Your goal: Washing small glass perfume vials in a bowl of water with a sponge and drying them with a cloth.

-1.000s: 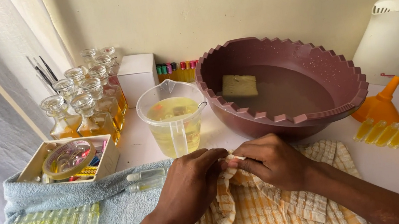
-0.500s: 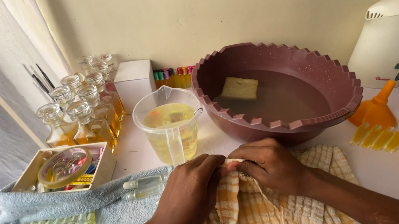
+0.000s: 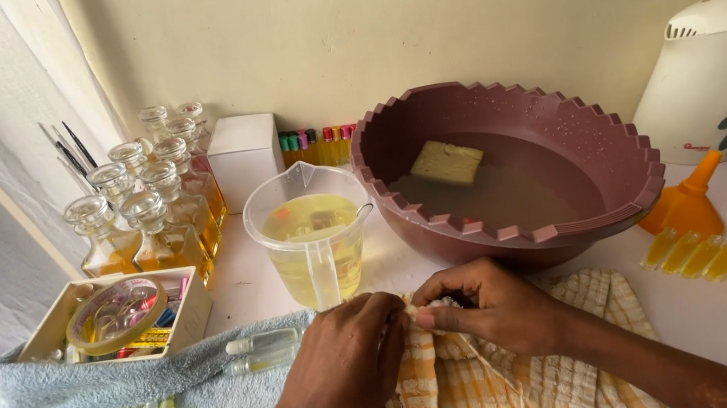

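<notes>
We note orange-and-white checked waffle-weave cloth [image 3: 499, 382]; maroon round plastic basin [image 3: 620, 161]; pale yellow rectangular sponge [image 3: 445, 163]; clear plastic jug, yellow liquid [image 3: 312, 239]; light blue terry towel [image 3: 211, 392]; orange plastic funnel [image 3: 687, 201].

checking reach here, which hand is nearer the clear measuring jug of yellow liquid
Left. The left hand sits just below the measuring jug, gripping the orange checked cloth. The right hand holds the same cloth farther right, below the maroon basin.
</notes>
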